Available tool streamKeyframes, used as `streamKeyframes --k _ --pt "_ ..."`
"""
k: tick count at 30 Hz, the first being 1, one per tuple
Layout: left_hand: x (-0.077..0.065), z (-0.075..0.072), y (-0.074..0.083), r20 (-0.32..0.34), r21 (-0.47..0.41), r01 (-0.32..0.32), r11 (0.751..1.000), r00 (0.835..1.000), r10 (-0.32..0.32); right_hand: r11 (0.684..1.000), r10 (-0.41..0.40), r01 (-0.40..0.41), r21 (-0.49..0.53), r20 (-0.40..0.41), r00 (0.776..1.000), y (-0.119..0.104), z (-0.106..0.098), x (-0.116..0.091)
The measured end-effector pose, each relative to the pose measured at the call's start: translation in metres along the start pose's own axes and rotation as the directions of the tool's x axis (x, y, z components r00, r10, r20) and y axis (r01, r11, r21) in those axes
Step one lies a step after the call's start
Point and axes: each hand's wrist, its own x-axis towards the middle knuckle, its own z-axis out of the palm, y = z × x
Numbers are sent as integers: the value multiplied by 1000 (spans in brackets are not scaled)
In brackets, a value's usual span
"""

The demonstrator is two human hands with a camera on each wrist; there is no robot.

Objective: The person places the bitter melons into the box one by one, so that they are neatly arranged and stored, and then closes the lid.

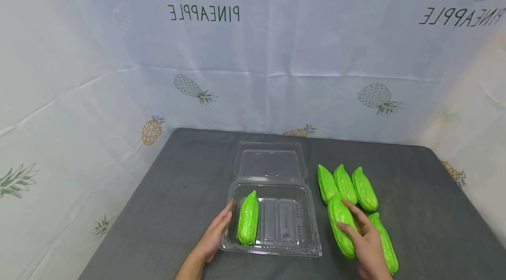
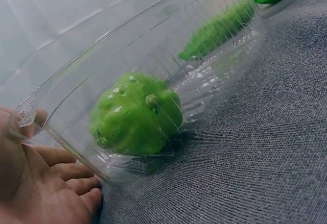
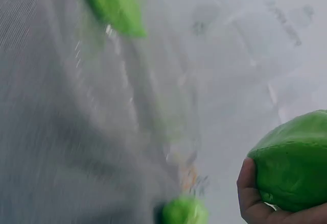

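While pinching a green gourd (image 1: 341,223) in the right grip (image 1: 367,238) and touching the clear container (image 1: 286,223) with a spread left grip (image 1: 215,234), might knock neighbouring gourds (image 1: 345,184) by lifting too low.

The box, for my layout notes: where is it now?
In the head view, the box sits at lower centre, between the left hand and the gourd in the right hand.
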Motion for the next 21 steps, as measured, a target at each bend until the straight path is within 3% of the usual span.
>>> streamKeyframes --k 6,21 --pt "-1 1 1 -7 0 3 1000 1000 -3 996 -10 2 85 90 996 -15 19 -2" --pt "1 3 0 -11 10 -3 1000 1000 3 961 -44 12 276 112 993 -35 70 2"
